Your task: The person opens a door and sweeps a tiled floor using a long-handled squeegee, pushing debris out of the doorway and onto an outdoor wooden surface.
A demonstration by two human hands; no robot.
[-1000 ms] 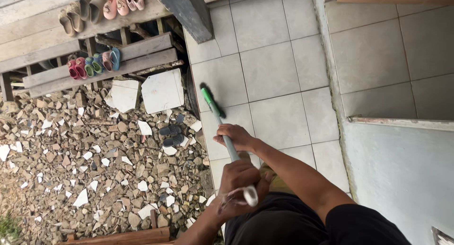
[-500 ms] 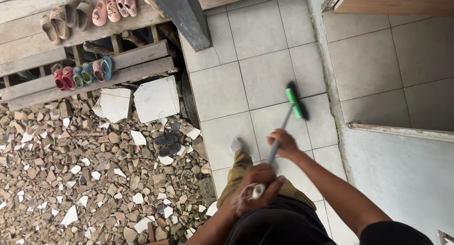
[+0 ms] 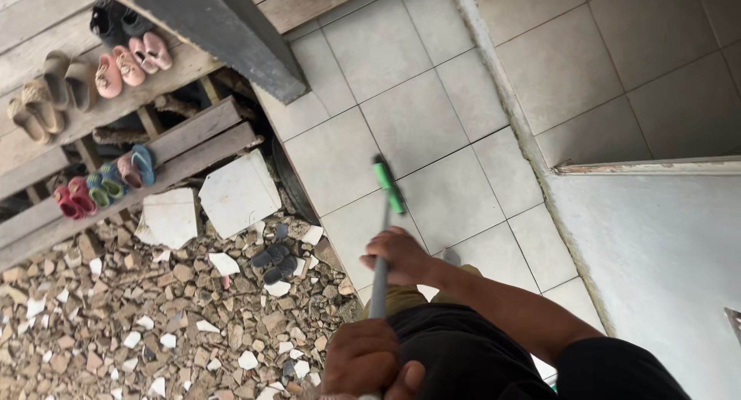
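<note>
Grey floor tiles [image 3: 432,130] lie under a long-handled broom [image 3: 380,272] that both hands grip, fingers wrapped shut around its shaft. From the left hand [image 3: 367,363] at the near end, the shaft runs up and away through the right hand [image 3: 401,255], which is the nearer of the 2 to the green head [image 3: 388,184] resting on the tiles just beyond its fingers. Farther left lie stone rubble [image 3: 131,323], broken white tile pieces [image 3: 235,193] and wooden racks of shoes [image 3: 116,68].

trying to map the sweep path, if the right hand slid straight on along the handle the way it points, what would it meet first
The right hand points up the grey handle. Going straight on, it would first meet the green broom head, then bare tiled floor. Depth is hard to judge from above.
</note>
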